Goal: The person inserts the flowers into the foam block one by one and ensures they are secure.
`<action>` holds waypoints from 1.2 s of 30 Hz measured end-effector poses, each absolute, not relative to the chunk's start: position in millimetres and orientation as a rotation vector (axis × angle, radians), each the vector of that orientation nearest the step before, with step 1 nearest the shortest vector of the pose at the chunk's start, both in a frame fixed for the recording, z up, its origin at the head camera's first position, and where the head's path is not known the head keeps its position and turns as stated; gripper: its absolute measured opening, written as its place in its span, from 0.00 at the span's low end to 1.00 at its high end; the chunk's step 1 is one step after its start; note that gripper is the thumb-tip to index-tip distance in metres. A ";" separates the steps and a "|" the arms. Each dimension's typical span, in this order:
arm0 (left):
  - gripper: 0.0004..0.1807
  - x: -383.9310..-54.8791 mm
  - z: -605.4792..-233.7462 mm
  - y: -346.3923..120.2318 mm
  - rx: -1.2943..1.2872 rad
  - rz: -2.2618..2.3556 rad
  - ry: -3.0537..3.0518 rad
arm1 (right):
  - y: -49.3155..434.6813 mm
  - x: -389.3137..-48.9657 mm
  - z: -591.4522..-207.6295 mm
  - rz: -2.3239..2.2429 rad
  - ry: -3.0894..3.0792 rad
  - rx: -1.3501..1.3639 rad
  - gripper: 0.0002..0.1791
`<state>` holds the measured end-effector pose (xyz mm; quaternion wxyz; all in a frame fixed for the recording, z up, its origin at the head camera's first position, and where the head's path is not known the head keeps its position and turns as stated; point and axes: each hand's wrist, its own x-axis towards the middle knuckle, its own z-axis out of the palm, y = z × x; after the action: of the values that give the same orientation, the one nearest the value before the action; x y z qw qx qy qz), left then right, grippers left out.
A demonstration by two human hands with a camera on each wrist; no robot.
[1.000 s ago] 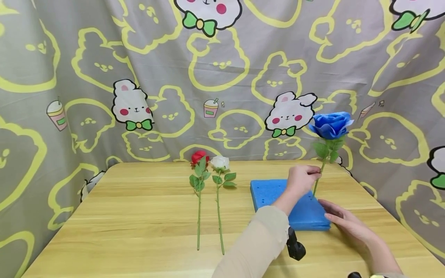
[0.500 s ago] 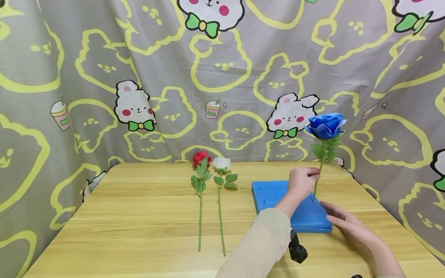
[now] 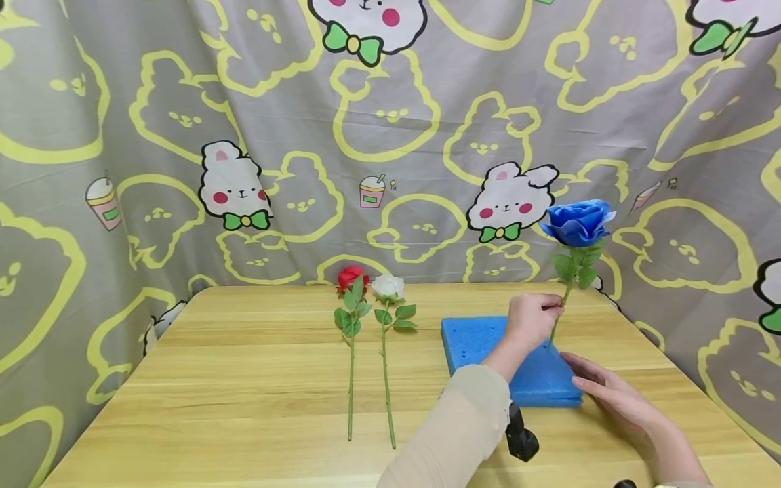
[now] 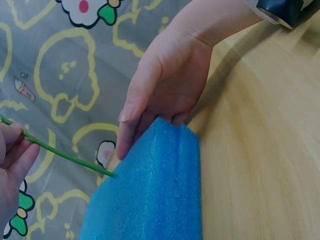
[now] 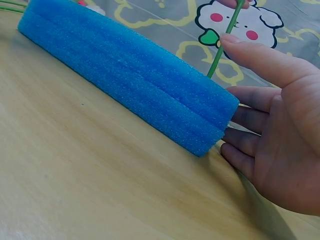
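Left hand (image 3: 532,322): I'm pinching the stem (image 5: 217,57) of the blue rose (image 3: 578,224)
Right hand (image 3: 612,394): I'm resting spread fingers against the blue foam (image 3: 544,381)
Curtain (image 3: 293,115): showing a printed cup (image 3: 372,183) with green label (image 3: 369,198)

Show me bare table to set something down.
Free: broad table left of the red rose; a narrower strip between the white rose and blue foam block. Crowded: over the block's right side, with the left hand gripping the blue rose and the right hand alongside.
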<state>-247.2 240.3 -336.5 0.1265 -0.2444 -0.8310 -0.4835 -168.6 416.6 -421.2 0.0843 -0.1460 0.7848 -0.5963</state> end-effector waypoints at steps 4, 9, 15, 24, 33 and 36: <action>0.06 -248.3 -337.2 238.5 -0.723 -1.360 -2.431 | 416.0 -168.7 -421.0 -1.784 2.335 -0.440 0.31; 0.07 -246.4 -339.5 237.4 -0.774 -1.242 -2.480 | 417.1 -167.7 -421.2 -1.768 2.336 -0.374 0.32; 0.07 -241.9 -340.2 238.7 -0.803 -1.120 -2.570 | 418.3 -167.1 -421.9 -1.758 2.340 -0.407 0.31; 0.07 -239.0 -333.7 243.6 -0.793 -0.895 -2.623 | 417.3 -170.4 -422.4 -1.762 2.359 -0.421 0.31; 0.06 -238.9 -334.8 241.2 -0.679 -1.084 -2.661 | 418.4 -170.6 -423.8 -1.752 2.366 -0.407 0.31; 0.05 -240.2 -335.4 240.6 -0.653 -1.118 -2.679 | 418.4 -170.4 -423.3 -1.743 2.375 -0.408 0.31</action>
<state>-240.2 240.6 -335.4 0.0830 -0.2187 -0.8972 -0.3745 -170.4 418.4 -423.3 0.0835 -0.1368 0.7958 -0.5839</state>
